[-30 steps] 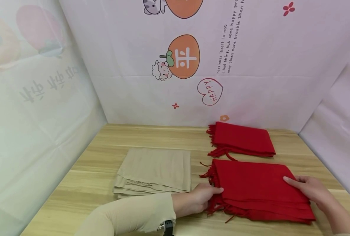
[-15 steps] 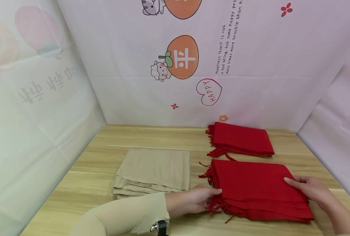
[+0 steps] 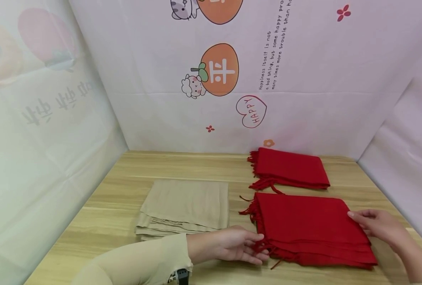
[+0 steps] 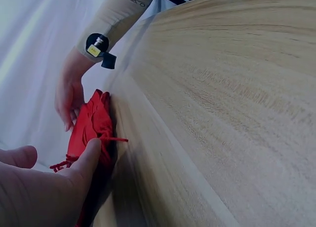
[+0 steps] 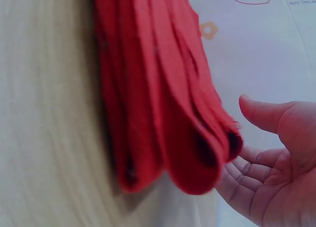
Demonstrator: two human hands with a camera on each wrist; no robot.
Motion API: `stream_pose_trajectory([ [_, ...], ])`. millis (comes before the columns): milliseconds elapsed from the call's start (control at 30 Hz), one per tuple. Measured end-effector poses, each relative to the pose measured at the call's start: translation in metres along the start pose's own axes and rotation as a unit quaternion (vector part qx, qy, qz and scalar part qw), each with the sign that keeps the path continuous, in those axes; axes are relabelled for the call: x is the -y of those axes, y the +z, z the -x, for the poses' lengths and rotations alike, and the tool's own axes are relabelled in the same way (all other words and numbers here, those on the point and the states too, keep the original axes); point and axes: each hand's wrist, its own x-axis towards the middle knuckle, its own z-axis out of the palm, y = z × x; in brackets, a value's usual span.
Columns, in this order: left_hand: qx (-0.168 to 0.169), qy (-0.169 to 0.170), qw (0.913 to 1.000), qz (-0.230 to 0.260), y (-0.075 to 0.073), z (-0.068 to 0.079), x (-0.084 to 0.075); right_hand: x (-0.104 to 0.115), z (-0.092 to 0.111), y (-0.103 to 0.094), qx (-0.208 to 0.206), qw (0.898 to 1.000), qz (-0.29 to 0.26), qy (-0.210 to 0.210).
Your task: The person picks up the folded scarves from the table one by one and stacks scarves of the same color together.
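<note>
A folded red fringed scarf [image 3: 307,221] lies at the front right of the table in the head view. My left hand [image 3: 235,246] is at its fringed left edge, fingers loosely extended and thumb apart from them; the fingertips are by the tassels. Off the scarf's right edge, my right hand [image 3: 383,227] has its thumb near the top corner. In the right wrist view the right hand [image 5: 276,172] shows thumb and fingers spread beside the scarf's looped folds [image 5: 158,98], gripping nothing. Thumb and finger of the left hand [image 4: 54,187] stand apart near the tassels in the left wrist view.
Behind the front scarf lies a smaller folded red fringed scarf [image 3: 290,168], against the back wall. A folded beige scarf [image 3: 187,206] sits to the left, partly behind the left forearm. White printed sheets [image 3: 154,111] enclose the wooden table [image 3: 111,198] at the back and sides.
Both hands have let go of the front red scarf. The left hand has shifted slightly left with its fingers opening; the right has drawn off to the right. The scarves stay in place.
</note>
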Motion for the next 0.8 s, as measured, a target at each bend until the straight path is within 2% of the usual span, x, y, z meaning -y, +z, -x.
stream_pose_trajectory([
  [167,0.022,-0.017,0.9994,-0.021,0.001,0.008,-0.001,-0.001,0.001,-0.006,-0.009,0.999,-0.038,-0.014],
  [300,0.036,-0.015,0.9987,-0.034,0.003,0.011,-0.004,-0.001,0.001,-0.009,-0.018,0.999,-0.043,-0.027],
  [533,0.051,0.019,0.9968,-0.059,0.003,0.009,-0.021,0.010,0.000,-0.018,-0.013,1.000,-0.015,-0.024],
  [800,0.038,0.076,0.9938,-0.072,0.005,-0.002,-0.051,0.028,-0.006,-0.024,-0.031,0.999,-0.001,-0.038],
])
